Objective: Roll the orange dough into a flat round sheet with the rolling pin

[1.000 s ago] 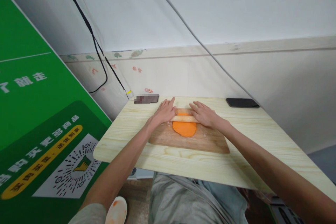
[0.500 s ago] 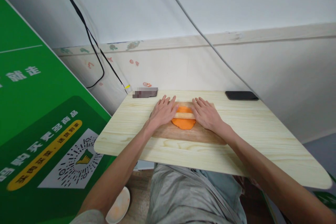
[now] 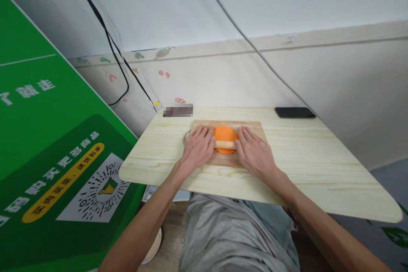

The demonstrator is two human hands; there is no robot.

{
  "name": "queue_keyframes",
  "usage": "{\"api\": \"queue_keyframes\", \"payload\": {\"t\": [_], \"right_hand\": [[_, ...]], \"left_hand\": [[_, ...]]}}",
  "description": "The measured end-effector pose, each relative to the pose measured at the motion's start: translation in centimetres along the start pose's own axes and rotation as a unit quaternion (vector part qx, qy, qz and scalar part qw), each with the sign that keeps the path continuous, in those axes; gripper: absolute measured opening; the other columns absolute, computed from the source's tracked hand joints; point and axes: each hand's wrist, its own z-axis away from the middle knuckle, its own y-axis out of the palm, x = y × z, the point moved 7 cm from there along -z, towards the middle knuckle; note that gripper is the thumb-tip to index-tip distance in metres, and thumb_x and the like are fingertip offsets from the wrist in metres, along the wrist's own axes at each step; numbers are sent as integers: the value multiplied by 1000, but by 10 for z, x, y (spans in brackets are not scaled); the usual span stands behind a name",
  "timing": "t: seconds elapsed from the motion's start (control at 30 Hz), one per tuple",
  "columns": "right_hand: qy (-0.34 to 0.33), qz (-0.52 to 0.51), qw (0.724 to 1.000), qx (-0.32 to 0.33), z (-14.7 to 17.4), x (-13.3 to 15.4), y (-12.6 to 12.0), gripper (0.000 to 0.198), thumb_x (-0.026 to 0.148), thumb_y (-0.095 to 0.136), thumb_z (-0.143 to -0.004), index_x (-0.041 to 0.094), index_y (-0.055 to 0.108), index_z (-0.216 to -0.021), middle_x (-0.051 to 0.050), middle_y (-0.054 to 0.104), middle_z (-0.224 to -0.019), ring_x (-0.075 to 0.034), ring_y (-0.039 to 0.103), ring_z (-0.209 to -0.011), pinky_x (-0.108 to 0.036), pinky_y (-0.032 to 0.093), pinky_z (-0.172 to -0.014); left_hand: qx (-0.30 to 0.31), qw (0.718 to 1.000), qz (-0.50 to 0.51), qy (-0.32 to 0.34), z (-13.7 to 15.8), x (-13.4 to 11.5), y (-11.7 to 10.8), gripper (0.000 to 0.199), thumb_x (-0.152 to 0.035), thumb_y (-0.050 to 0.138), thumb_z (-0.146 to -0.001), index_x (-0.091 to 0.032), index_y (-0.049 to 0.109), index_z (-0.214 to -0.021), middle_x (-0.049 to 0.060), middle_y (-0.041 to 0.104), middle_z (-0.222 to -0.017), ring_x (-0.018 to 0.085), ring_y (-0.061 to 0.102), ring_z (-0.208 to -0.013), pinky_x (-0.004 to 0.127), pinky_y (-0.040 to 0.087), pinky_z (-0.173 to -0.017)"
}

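A pale wooden rolling pin (image 3: 225,145) lies crosswise over a flat, rounded sheet of orange dough (image 3: 225,133). My left hand (image 3: 200,145) covers the pin's left end, fingers close together and bent over it. Over the other end rests my right hand (image 3: 253,148), closed on the pin in the same way, its thumb alongside the bare middle part. Both ends of the pin are hidden under my hands. Beneath the dough is a wooden cutting board (image 3: 259,126), with a metal ring at its left edge.
The board lies on a light wood-grain table (image 3: 318,170) against the wall. A black phone (image 3: 295,112) lies at the back right, and a blurred-out object (image 3: 178,110) at the back left. A green printed panel (image 3: 63,153) stands left. Below, a white bowl (image 3: 154,248) is partly visible.
Both hands have drawn the rolling pin toward me, from the dough's middle to its near part. More of the dough's far side now shows. The view has shifted slightly.
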Motion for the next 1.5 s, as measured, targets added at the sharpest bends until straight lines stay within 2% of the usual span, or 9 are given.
{"api": "queue_keyframes", "payload": {"t": [0.13,0.27,0.5,0.7,0.8,0.97,1.1,1.4,1.5], "right_hand": [[6,10,1000,10,13,9,-5,65,31,26,-110,-9,52,-153,-31,56,-156,-37,51,-151,-50,40,-126],[11,6,1000,6,17,12,-7,65,32,26,-110,-8,48,-157,-29,57,-156,-36,52,-150,-51,40,-126],[5,11,999,35,-3,-3,5,65,32,22,-111,-8,56,-150,-29,62,-151,-34,55,-147,-45,40,-124],[16,29,998,44,-21,-10,9,65,31,23,-110,-9,55,-150,-30,59,-153,-37,50,-151,-53,35,-125],[15,24,999,34,-12,-5,5,68,34,21,-111,-10,51,-153,-31,57,-156,-37,48,-153,-53,34,-126],[15,16,1000,-3,17,11,-4,69,37,24,-111,-7,40,-161,-30,54,-158,-37,46,-155,-53,35,-126],[12,17,1000,-10,24,15,-4,69,38,24,-111,-8,43,-160,-30,57,-156,-37,50,-151,-52,36,-127],[20,12,999,47,-15,-8,7,70,39,18,-113,-8,59,-146,-31,61,-151,-33,54,-148,-46,38,-124],[20,13,999,43,-15,-8,6,69,39,20,-113,-7,58,-147,-30,60,-153,-34,52,-150,-48,38,-125]], "left_hand": [[9,1000,9,0,16,-3,1,57,-35,27,-113,-13,50,-160,13,54,-164,31,41,-159,49,38,-129],[5,1000,17,7,21,-4,0,56,-35,27,-113,-16,50,-160,10,53,-165,29,40,-160,50,36,-130],[3,1000,5,8,-4,3,2,56,-35,27,-113,-13,55,-156,13,57,-162,30,42,-158,48,38,-129],[5,1000,11,26,-24,8,11,55,-33,24,-113,-13,56,-154,13,57,-162,28,41,-159,49,36,-131],[2,1000,6,14,-17,5,7,56,-33,26,-113,-11,53,-156,13,55,-163,29,40,-160,48,36,-131],[-5,1000,18,13,12,-5,1,56,-33,28,-113,-14,51,-160,10,56,-163,27,39,-161,47,34,-132],[-16,999,25,15,22,-6,1,56,-35,27,-113,-16,50,-161,10,55,-164,26,41,-160,49,34,-132],[-4,1000,4,9,-20,3,7,55,-34,26,-113,-13,60,-151,11,62,-157,29,47,-156,47,38,-130],[-11,1000,-3,13,-20,1,6,55,-32,26,-113,-10,60,-151,13,60,-159,30,45,-157,47,37,-130]]}}
